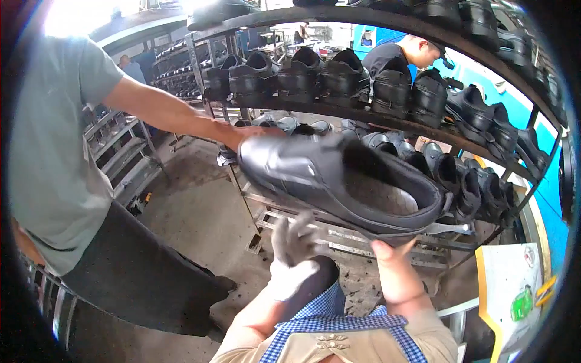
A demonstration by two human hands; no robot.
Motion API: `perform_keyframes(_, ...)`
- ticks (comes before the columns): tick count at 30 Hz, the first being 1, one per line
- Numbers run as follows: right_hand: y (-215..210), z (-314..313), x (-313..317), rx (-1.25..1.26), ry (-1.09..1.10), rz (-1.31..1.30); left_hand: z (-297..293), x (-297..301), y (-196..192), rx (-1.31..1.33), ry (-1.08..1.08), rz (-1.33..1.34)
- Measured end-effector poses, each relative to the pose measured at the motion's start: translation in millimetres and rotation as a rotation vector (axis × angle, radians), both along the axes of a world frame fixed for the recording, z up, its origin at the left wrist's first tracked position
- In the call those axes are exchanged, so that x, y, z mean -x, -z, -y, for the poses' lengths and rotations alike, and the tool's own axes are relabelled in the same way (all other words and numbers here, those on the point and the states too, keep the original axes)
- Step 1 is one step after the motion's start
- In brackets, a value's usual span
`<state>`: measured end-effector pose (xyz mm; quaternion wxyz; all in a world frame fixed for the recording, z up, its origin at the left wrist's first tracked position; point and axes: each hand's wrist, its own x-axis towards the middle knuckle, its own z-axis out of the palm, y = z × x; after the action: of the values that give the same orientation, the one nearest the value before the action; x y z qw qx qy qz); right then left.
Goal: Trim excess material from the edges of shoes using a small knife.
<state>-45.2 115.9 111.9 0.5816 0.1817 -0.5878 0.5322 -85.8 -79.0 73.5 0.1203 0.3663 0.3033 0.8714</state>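
Note:
A black slip-on shoe (302,175) is held up in front of me, toe to the left and opening to the right, slightly blurred. My right hand (392,257), bare, grips it from below at the heel; most of its fingers are hidden behind the sole. Just below the middle of the shoe is my left hand (295,257), in a pale glove, fingers spread and holding nothing. A co-worker's arm (169,112) reaches in from the left, and that person's hand (253,137) is at the toe, partly hidden by it.
A metal rack (339,106) with rows of black shoes (301,75) curves across the front and right. Someone in a dark cap (417,51) is behind it. At lower right stands a white-and-yellow panel with a green button (521,304). More racks (124,160) line the left.

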Motion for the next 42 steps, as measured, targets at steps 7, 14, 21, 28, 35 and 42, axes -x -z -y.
perform_keyframes(7,-74.1,51.3,89.9,-0.474,0.285,-0.387,-15.4,46.4,-113.2,0.178,-0.66,-0.345)
perform_keyframes(14,-171.6,79.0,158.2,-0.341,0.222,-0.531,0.6,100.8,-237.2,-0.031,-0.359,-0.324)
perform_keyframes(21,-267.8,72.9,188.6,-0.273,0.302,-0.232,0.6,212.7,-357.4,0.118,-0.491,-0.305)
perform_keyframes(28,-103.5,26.0,64.4,-0.663,-0.022,-0.159,-16.2,242.4,-394.6,0.588,-1.375,-0.595)
perform_keyframes(35,100.2,-38.9,23.0,-0.076,-0.23,0.334,3.1,321.9,-395.3,0.622,-1.642,-0.664)
perform_keyframes(42,201.9,-79.5,-36.2,0.147,0.081,0.687,-37.5,293.4,-388.3,0.634,-1.75,-0.581)
